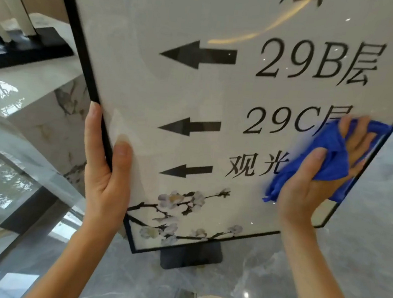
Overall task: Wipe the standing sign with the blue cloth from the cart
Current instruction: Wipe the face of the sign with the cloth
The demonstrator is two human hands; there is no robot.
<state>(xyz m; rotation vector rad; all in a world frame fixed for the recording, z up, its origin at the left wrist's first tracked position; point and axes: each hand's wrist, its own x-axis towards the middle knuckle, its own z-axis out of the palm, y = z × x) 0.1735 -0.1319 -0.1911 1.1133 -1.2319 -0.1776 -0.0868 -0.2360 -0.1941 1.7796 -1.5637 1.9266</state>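
The standing sign (195, 96), tilted above a glossy marble floor (358, 270), is gripped at its black left frame edge by the left hand (108, 165), while the blue cloth (327, 158) is clutched against its lower right face by the right hand (311, 182).

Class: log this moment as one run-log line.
phase: wiping | left hand: grips sign edge | right hand: presses cloth on sign

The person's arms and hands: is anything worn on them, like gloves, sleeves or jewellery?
Nothing shows. The left hand and right hand are bare, without gloves, and no rings or watch are visible. Both forearms are uncovered down to the picture's bottom edge. The fingers have short, unpainted nails.
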